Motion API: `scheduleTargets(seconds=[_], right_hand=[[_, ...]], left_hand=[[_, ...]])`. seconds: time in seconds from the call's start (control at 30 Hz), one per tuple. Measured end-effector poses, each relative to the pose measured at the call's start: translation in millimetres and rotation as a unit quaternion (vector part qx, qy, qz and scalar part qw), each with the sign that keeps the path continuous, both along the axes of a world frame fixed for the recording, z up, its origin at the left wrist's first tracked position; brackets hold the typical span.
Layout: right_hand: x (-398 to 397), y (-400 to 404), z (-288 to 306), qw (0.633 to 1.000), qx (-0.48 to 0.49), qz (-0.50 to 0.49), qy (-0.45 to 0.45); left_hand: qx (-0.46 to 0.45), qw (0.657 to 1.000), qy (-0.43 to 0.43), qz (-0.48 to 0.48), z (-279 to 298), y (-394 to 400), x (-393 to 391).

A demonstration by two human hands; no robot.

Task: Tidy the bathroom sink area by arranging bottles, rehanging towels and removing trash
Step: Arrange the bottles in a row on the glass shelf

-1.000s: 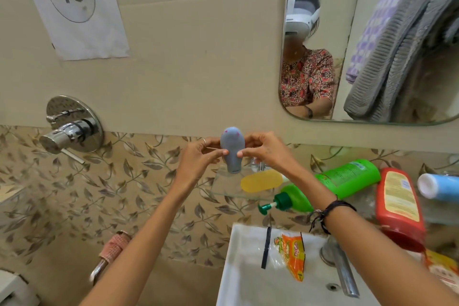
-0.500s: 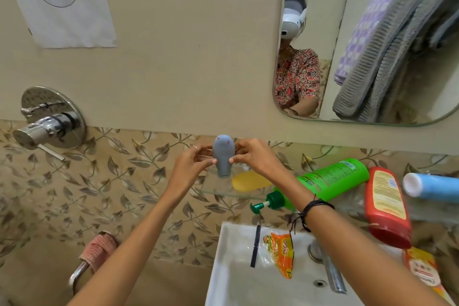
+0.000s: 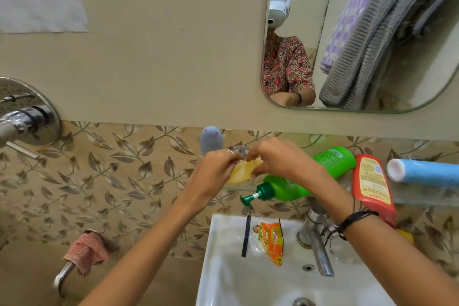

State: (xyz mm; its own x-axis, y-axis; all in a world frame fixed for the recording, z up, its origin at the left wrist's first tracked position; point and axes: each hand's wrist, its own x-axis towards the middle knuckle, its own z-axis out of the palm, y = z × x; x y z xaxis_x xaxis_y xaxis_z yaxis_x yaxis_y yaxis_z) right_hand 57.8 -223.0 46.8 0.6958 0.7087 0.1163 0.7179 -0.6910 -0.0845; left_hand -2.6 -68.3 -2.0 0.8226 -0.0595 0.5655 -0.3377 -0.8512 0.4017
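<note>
A small grey bottle (image 3: 211, 141) stands upright at the left end of the glass shelf (image 3: 419, 196), free of both hands. Just right of it a flat yellow bottle (image 3: 243, 173) lies on the shelf. My left hand (image 3: 214, 171) pinches its upper end and my right hand (image 3: 276, 159) grips it from the right. A green pump bottle (image 3: 308, 176) lies on its side behind my right wrist. Further right on the shelf are a red bottle (image 3: 372, 182) and a blue bottle (image 3: 426, 173) lying flat.
In the white sink (image 3: 223, 278) lie an orange wrapper (image 3: 272, 241) and a thin dark strip (image 3: 246, 235), beside the chrome tap (image 3: 316, 246). A pink cloth (image 3: 85, 249) hangs bunched on a rail at lower left. The mirror (image 3: 330, 32) reflects grey and purple towels. A wall mixer (image 3: 23, 117) juts out at left.
Both hands have let go of the grey bottle, which now stands on the shelf, and have moved down and right onto the yellow bottle. The camera has tilted down.
</note>
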Motion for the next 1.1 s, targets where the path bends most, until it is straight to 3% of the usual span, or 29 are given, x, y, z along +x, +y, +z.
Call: scheduleTargets(seconds=[0.1,0.23,0.43,0.5,0.6,0.7,0.8,0.9,1.1], right_hand=[[-4,0,-6,0.999,-0.017,0.004,-0.036],[-4,-1,-11,0.996,-0.026,0.013,-0.079],[-1,-1,-23,0.988,-0.026,0.029,-0.152],[1,-2,-25,0.985,-0.017,0.036,-0.165],[5,-6,-22,0.988,0.005,0.034,-0.153],[11,-15,-18,0.994,0.054,0.017,-0.096],[14,-21,-11,0.993,0.120,0.002,-0.017],[15,-22,1,0.975,0.208,0.006,0.082],[12,-24,25,0.894,0.366,0.051,0.251]], left_hand=[[0.059,0.996,0.052,0.050,-4,-13,11],[0.072,0.986,0.122,0.088,-6,-20,16],[0.021,0.980,0.180,0.082,0,-26,16],[-0.080,0.965,0.239,0.078,4,-25,18],[-0.352,0.880,0.316,0.038,13,-25,23],[-0.463,0.838,0.287,0.023,20,-22,21],[-0.502,0.835,0.224,-0.017,25,-20,14],[-0.487,0.859,0.154,-0.031,36,-22,9],[-0.378,0.924,0.029,-0.039,53,-19,4]])
